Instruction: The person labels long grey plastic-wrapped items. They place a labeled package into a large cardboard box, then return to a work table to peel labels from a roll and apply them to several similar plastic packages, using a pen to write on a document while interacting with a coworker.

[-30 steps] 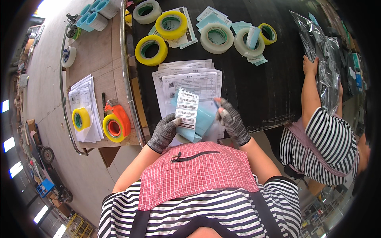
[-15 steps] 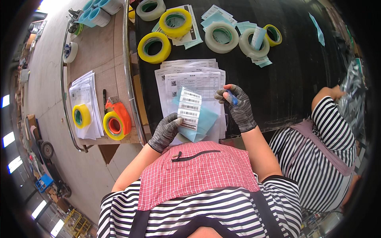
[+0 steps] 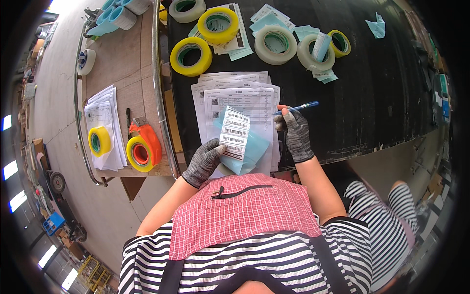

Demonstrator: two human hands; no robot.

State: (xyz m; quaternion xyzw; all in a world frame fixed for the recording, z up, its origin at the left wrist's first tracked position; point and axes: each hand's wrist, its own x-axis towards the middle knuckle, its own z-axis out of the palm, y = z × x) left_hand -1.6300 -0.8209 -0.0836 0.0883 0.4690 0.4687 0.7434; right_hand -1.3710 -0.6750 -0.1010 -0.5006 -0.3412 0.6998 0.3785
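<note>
In a grey glove with bare fingertips, my left hand pinches the lower left edge of a white barcode label strip and the light blue backing sheets with it. Beneath them lies a stack of printed paper forms on the black table, close to my apron. Off the right edge of that stack, my gloved right hand is closed round a blue pen, which points up and to the right.
Across the black table's far side are yellow tape rolls, clear tape rolls and a light blue scrap. A wooden trolley on the left holds papers and an orange tape dispenser. A person in stripes is at right.
The pen in my right hand has swung out to the right and now shows lengthwise. My left hand stays put. The other person has moved back, and the far blue scrap has shifted.
</note>
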